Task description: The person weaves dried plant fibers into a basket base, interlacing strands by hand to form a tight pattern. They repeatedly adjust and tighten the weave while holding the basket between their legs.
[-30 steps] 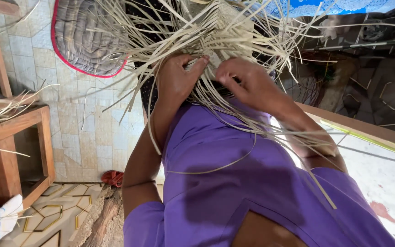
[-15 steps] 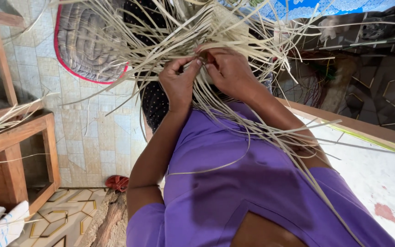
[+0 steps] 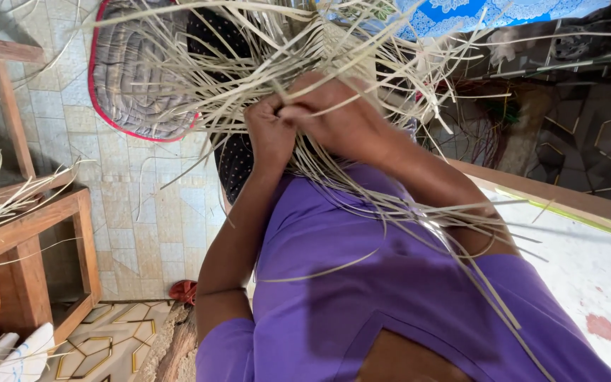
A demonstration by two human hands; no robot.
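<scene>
Crowding both hands point(image 3: 319, 120): pale straw strips point(image 3: 263, 49)

A quilted grey mat point(image 3: 125, 78) lies on tiles near a wooden frame point(image 3: 44, 233).

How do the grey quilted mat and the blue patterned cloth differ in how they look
The grey quilted mat is dull grey, stitched in curved ridges, with a red edge; the blue patterned cloth is bright blue with a white lacy print and no coloured border in view. The mat shows mostly whole; the cloth only as a strip. Pale straw strips cross both.
</scene>
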